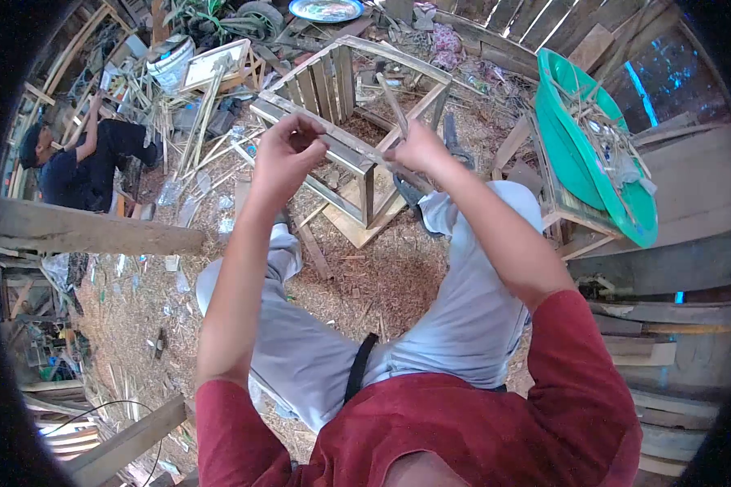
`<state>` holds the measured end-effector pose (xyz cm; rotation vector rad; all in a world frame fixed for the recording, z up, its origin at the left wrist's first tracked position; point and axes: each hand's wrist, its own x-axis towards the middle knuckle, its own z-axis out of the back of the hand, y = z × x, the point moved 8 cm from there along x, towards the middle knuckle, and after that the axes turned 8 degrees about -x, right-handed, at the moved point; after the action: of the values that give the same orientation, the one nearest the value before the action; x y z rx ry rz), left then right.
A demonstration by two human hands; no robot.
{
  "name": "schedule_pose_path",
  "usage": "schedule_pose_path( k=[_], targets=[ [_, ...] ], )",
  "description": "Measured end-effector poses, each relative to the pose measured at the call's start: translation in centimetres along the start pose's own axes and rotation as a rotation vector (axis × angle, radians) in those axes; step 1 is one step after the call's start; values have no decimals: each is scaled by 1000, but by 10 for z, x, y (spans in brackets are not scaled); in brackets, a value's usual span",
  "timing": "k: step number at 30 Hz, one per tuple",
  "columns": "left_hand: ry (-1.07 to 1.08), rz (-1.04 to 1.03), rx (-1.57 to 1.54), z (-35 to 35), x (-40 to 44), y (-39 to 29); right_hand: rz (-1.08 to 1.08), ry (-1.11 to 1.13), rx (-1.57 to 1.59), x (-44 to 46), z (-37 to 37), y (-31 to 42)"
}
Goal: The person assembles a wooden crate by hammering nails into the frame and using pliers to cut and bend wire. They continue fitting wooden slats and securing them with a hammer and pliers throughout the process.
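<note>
A wooden frame with slats [345,156] stands on the ground in front of my knees. Over its near left rail is my left hand [291,146], its thumb and fingers curled toward each other; whatever they may hold is too small to make out. My right hand [418,149] is closed around a thin wooden-handled tool [391,104], whose handle points up and away over the frame. The tool's lower end is hidden at my hand, beside the frame's right corner. A flat wooden board [357,223] lies under the frame.
At the left, a person in dark clothes [77,174] sits apart from me. Green basins [577,138] rest on a wooden stand at the right. A white bucket [170,66] and scrap sticks lie back left. A wooden beam [97,227] juts in at left.
</note>
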<state>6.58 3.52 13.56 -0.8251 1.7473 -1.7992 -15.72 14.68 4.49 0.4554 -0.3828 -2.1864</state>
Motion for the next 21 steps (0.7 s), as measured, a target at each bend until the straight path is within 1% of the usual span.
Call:
schedule_pose_path(
  k=[2, 4, 6, 7, 10, 13, 16, 19, 21],
  targets=[
    [-13, -8, 69, 0, 20, 14, 8, -66, 7, 2, -8, 3],
    [-38, -2, 187, -1, 39, 37, 22, -44, 83, 12, -20, -2],
    [12, 4, 137, -11, 46, 61, 53, 3, 156, 15, -33, -6],
    [33, -5, 121, -13, 53, 67, 35, -6, 137, 16, -33, -6],
    [40, -28, 130, -18, 63, 89, 45, 87, 335, 24, -47, -7],
    [35, -75, 89, -31, 67, 103, -3, 117, 244, 16, -35, 3],
    [68, -25, -45, -42, 69, 120, -13, 104, 292, 14, -39, -1],
    [196, -98, -24, -49, 70, 118, 53, 117, 473, 17, -45, -3],
    [232, -19, -98, -51, 67, 126, 55, 131, 526, 19, -50, -7]
  ],
)
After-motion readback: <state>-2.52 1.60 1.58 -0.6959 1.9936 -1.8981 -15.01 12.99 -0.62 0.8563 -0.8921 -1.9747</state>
